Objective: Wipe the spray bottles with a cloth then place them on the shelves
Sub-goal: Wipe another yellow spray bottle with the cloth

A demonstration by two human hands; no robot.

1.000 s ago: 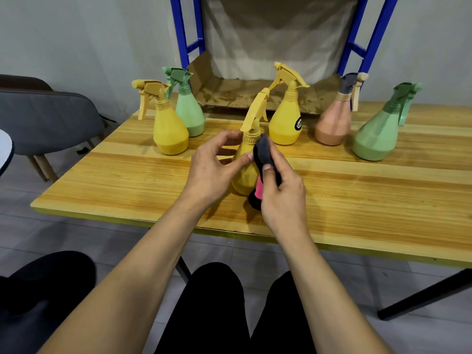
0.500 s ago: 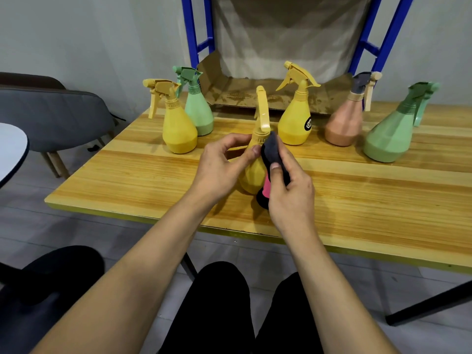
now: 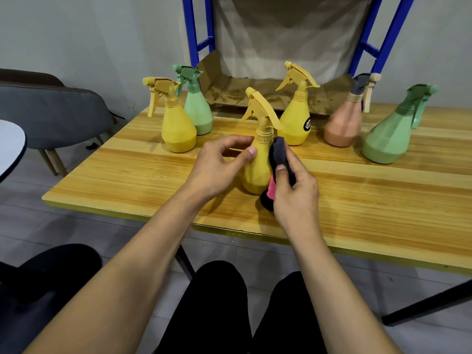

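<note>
A yellow spray bottle (image 3: 256,166) stands upright on the wooden table (image 3: 370,200), near its front edge. My left hand (image 3: 217,167) grips its neck and shoulder from the left, thumb on the bottle's front. My right hand (image 3: 296,192) holds a dark cloth with a pink patch (image 3: 277,159) and presses it against the bottle's right side. Behind stand another yellow bottle (image 3: 177,131), a green one (image 3: 196,113), a yellow one with a black label (image 3: 296,121), a pink one (image 3: 343,126) and a big green one (image 3: 388,139).
A blue metal shelf frame (image 3: 198,34) rises behind the table, with a cardboard sheet (image 3: 255,90) on its lowest level. A grey chair (image 3: 51,116) and a white tabletop edge (image 3: 12,146) are to the left. My knees sit below the table's front edge.
The bottle has turned in my hands, so its nozzle now points back left instead of edge-on. The cloth stays on its right side. My view has shifted a little.
</note>
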